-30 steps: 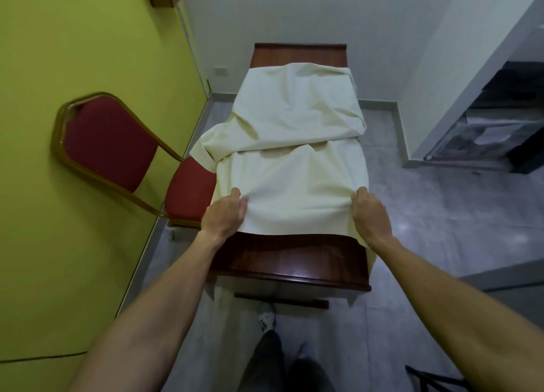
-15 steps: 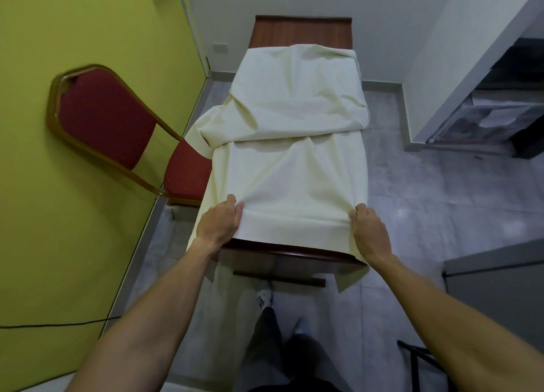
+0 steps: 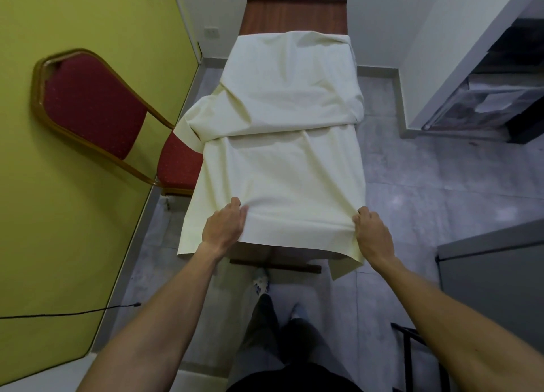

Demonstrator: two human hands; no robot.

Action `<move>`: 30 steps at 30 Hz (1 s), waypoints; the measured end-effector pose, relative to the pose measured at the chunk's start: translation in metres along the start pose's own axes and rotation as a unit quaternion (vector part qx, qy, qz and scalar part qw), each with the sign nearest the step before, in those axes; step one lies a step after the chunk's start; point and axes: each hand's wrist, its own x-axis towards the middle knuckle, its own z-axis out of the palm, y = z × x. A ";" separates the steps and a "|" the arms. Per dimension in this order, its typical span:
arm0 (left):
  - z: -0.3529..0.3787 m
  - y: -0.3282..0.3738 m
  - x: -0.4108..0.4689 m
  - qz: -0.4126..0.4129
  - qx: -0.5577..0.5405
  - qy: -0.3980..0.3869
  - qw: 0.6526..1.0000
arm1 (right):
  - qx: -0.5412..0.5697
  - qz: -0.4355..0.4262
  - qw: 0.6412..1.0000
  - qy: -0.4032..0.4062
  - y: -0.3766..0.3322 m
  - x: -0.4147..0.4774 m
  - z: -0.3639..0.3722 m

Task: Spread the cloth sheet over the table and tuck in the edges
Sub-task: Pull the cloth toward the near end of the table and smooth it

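Cloth sheet: cream, draped over wooden bench; near edge hangs past bench front, far half bunched w/ a fold across the middle, far end of bench bare.
Left hand: grip pinching sheet at near-left corner.
Right hand: grip pinching sheet at near-right corner, cloth gathered under fingers.
Chair: red, left of bench, by yellow wall; sheet corner overlaps seat.

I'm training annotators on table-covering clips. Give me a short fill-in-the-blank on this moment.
1. Both hands, left hand and right hand, grip the cloth sheet at the table's ____ end.
2. The chair has ____ upholstery.
3. The table is bare at its ____ end.

Missing words: near; red; far
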 end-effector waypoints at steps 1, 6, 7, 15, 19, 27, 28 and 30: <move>0.001 0.002 -0.001 0.001 0.000 0.000 1.000 | -0.003 0.002 1.000 0.000 0.001 -0.001 0.000; 0.009 0.015 -0.005 0.008 -0.001 0.006 1.000 | -0.022 0.020 1.000 0.002 0.016 -0.002 0.002; 0.011 0.016 -0.007 0.007 0.007 0.004 1.000 | -0.034 0.029 0.999 -0.005 0.018 -0.001 0.003; 0.019 -0.009 -0.004 0.031 0.075 0.057 0.995 | -0.079 0.027 0.996 0.031 -0.004 0.011 0.012; 0.024 -0.023 0.014 0.022 0.100 0.038 0.994 | -0.071 -0.004 0.997 0.025 -0.021 0.024 0.021; 0.066 -0.035 0.032 -0.018 0.091 -0.135 0.987 | -0.081 -0.033 0.996 0.025 -0.023 0.032 0.052; 0.071 -0.037 0.029 -0.016 0.093 -0.140 0.986 | -0.087 -0.028 0.995 0.028 -0.021 0.031 0.053; 0.078 -0.042 0.021 -0.011 0.104 -0.141 0.984 | -0.089 -0.025 0.995 0.027 -0.019 0.029 0.052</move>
